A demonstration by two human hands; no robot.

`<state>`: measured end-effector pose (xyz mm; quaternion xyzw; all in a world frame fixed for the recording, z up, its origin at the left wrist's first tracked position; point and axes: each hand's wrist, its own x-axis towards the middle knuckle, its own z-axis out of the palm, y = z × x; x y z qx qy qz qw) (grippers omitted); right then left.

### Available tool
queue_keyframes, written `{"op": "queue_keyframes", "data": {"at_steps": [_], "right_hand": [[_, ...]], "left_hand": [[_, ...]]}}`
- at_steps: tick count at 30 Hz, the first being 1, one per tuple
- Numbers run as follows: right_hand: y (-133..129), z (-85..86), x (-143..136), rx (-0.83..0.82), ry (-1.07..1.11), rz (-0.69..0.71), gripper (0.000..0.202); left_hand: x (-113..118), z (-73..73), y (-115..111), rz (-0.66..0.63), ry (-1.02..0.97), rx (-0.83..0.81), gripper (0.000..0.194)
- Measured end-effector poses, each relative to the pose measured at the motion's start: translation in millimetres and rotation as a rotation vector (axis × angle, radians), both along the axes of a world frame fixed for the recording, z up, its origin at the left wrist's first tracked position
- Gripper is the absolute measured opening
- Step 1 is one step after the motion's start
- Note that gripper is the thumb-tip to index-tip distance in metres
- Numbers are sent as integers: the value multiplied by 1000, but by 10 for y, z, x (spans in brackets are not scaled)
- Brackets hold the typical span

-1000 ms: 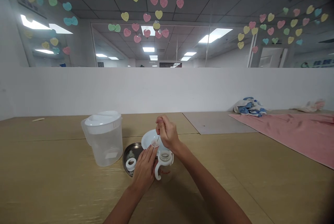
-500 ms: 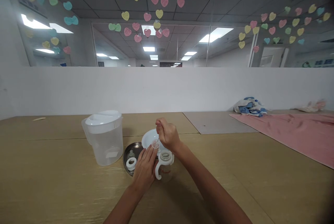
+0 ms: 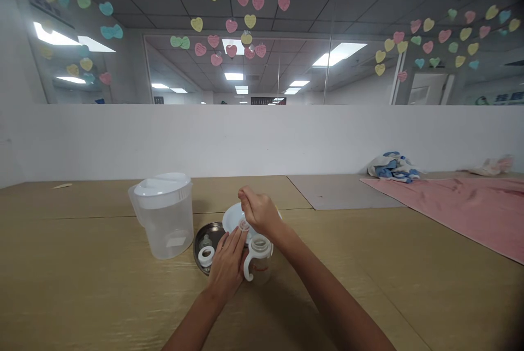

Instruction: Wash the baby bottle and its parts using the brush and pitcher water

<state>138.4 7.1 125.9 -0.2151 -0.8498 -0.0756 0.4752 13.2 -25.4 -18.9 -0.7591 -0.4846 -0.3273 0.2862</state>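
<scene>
1. I judge the small clear round piece (image 3: 244,224) to be very light and probably somewhat flexible, though I can't confirm its material. If wet, it could slip; I'd take it by opposite sides of the rim, lightly, so it doesn't pinch out of round.
2. It lies at the left hand's (image 3: 227,266) fingertips, just under the right hand (image 3: 262,213) and over the pale blue plate (image 3: 230,219).
3. On my left side, the fingers stretch out flat and pressed together, touching that piece; the thumb is hidden, so I cannot tell whether it pinches from below.
4. On my right side, the fingers curl closed, apparently pinching a thin tool (image 3: 246,221), mostly hidden, that points down to the piece. It looks light and narrow, best held high up its length.
5. The bottle (image 3: 262,268) with its white handle (image 3: 247,268) stands upright just beside the left hand; the metal tray (image 3: 212,227) with a white ring (image 3: 206,256) lies on that hand's other side.
</scene>
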Motion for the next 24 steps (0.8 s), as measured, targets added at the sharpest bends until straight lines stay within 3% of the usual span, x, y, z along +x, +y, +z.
{"op": "queue_keyframes", "data": {"at_steps": [5, 12, 18, 24], "right_hand": [[9, 7, -12, 8, -120, 9, 22], [-63, 83, 20, -64, -26, 90, 25], [-145, 101, 38, 11, -79, 122, 28], [-40, -22, 79, 123, -47, 200, 29]], "left_hand": [[5, -10, 5, 5, 1, 0, 48], [8, -30, 11, 52, 30, -33, 49], [40, 41, -50, 6, -46, -68, 42], [35, 67, -59, 29, -52, -46, 43]]}}
